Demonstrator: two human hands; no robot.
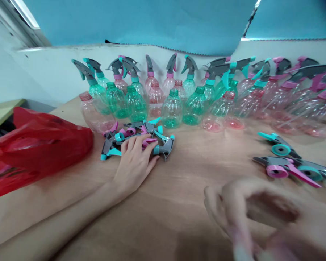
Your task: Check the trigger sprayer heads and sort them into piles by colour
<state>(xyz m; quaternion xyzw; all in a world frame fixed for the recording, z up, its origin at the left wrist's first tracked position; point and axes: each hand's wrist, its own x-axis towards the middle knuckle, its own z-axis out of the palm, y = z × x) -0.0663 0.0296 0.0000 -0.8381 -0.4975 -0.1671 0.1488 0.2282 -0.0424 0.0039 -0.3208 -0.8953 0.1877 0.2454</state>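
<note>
My left hand (pixel 134 159) lies on a small pile of grey trigger spray heads with pink or turquoise parts. Its fingers are spread, with the fingertips touching the heads; a turquoise-collared spray head (pixel 164 146) lies by the thumb. My right hand (pixel 260 214) is at the lower right, curled and smeared by motion, so whatever may be between its fingers does not show. Just beyond it, more loose spray heads lie on the table, among them a pink-collared one (pixel 277 171) and a turquoise-collared one (pixel 280 149).
Clear green and pink bottles stand along the back of the table (pixel 184 174). Front ones, like a green bottle (pixel 172 112), have no heads; many behind carry spray heads (pixel 190 65). A red plastic bag (pixel 49 145) sits at the left. Blue sheeting (pixel 146 21) hangs behind.
</note>
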